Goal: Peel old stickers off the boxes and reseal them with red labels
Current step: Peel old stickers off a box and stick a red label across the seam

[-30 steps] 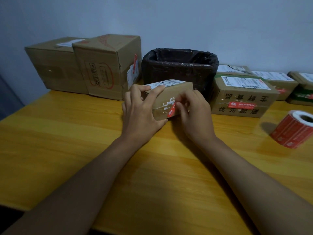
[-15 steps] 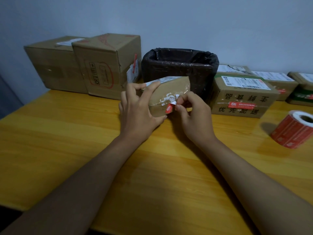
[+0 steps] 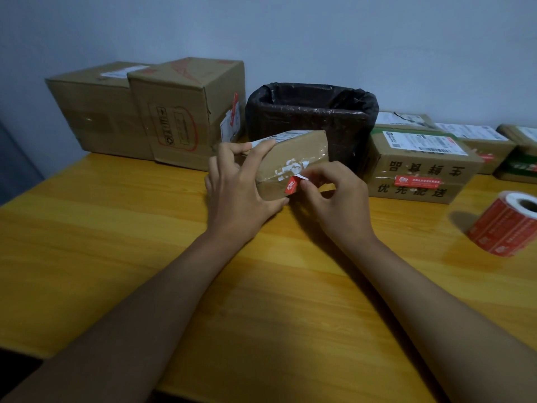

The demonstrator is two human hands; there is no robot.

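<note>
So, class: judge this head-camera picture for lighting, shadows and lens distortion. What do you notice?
Head view: dim, bluish-grey light; the table edges bow from the wide-angle lens; the label roll casts a soft shadow to its left; both forearms go dark near the bottom; tape on the box held by the left hand shows faint glare; the right hand stays sharp.

The left hand [image 3: 238, 189] hides the small box's [image 3: 293, 161] left end. At right, the frame edge cuts the label roll [image 3: 505, 225] and the far boxes [image 3: 520, 152]. Label print is too small to read.
</note>
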